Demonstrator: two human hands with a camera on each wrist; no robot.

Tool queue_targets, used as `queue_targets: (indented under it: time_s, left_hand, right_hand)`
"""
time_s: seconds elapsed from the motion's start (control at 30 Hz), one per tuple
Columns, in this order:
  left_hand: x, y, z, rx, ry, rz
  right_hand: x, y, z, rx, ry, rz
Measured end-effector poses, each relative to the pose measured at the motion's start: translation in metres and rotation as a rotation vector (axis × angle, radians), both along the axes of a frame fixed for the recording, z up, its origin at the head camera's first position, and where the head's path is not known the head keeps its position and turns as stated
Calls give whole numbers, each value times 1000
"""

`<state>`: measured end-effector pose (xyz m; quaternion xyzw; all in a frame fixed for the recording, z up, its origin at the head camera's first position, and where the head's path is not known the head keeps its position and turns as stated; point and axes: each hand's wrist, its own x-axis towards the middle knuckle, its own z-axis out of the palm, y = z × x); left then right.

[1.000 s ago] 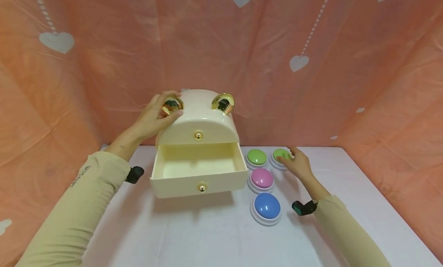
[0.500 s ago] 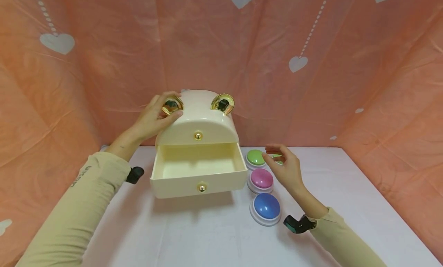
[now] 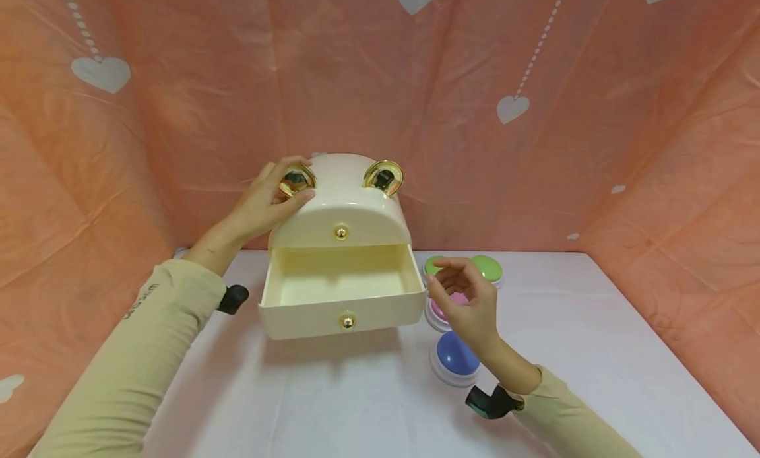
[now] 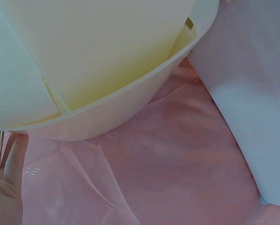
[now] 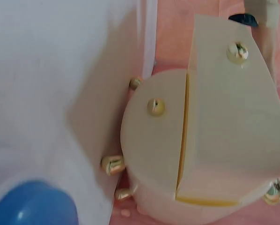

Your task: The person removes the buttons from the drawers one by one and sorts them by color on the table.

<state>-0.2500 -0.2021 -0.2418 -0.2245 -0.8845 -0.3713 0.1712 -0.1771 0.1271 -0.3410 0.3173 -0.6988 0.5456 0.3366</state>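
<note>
A cream, dome-topped drawer box with gold ears and gold knobs stands at the middle of the table. Its middle drawer is pulled out and nothing shows inside. My left hand grips the left gold ear between thumb and fingers. To the right of the drawer, my right hand hovers with loosely bent fingers and nothing in them. It partly hides a pink dome button and a green dome button. In the right wrist view, the box shows a closed lower drawer with a gold knob.
A blue dome button on a white base lies nearest me, below the right hand. Another green button sits at the back right. White cloth covers the table, and pink curtains with hearts enclose it.
My right hand has left the far-right green button and moved left and toward me, over the pink one. The left hand keeps its grip; the box and drawer stay put.
</note>
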Motion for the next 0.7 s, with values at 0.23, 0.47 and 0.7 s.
queue_targets:
  time_s: [0.23, 0.47, 0.7]
  left_hand:
    - [1, 0, 0, 2, -11, 1]
    - [1, 0, 0, 0, -15, 0]
    - [1, 0, 0, 0, -13, -2]
  right_hand:
    - [4, -19, -6, 8, 170, 91]
    - [6, -34, -11, 48, 241, 164]
    - [10, -45, -18, 112, 218, 211]
